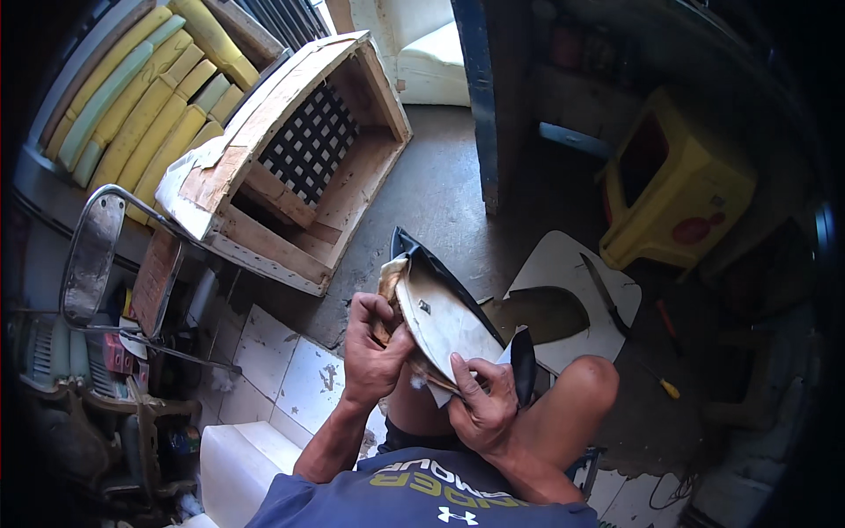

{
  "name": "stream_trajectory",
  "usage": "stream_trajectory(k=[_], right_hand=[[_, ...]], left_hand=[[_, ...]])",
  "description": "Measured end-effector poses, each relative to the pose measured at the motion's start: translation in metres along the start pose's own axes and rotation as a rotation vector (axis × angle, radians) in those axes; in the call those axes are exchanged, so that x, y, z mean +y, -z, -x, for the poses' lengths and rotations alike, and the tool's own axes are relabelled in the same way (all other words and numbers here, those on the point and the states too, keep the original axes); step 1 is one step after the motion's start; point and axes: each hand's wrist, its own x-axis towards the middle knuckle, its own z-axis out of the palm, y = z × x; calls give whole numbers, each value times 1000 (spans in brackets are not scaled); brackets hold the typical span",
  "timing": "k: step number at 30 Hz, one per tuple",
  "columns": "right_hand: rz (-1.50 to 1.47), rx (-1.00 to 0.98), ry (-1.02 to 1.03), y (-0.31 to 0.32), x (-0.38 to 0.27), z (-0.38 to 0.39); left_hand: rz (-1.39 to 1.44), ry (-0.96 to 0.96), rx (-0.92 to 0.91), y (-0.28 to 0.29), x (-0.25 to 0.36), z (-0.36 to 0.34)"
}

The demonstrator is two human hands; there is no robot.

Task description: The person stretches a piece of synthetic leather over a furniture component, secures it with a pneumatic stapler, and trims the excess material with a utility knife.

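My left hand (374,348) is closed on the left edge of a whitish curved panel (444,321), where torn brown padding (387,282) shows. Black covering (427,268) hangs along the panel's far edge. My right hand (484,400) grips the panel's near end, thumb on its face, beside a black flap (524,374). The panel is held tilted over my lap. Beyond it on the floor lies a white board (544,260) with a dark, rounded piece (550,312) on it. A knife (603,290) rests on that board, and a red screwdriver (667,321) and a yellow-handled tool (660,378) lie to its right.
A wooden seat frame with black webbing (233,246) stands front-left, by stacked yellow foam (145,141) and a metal chair frame (92,255). A yellow plastic stool (695,185) is at right; a blue post (480,97) and white seat (427,53) stand ahead.
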Motion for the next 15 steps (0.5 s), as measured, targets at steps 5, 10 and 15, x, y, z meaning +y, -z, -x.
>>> stream_trajectory(k=[5,10,15], right_hand=[[-42,17,70,-13,-9,8],[-3,16,64,-19,-7,9],[17,40,86,-28,-9,10]], left_hand=[[-134,-16,164,-3,-15,8],[-311,-41,254,-1,-20,16],[140,260,-30,18,-3,22]])
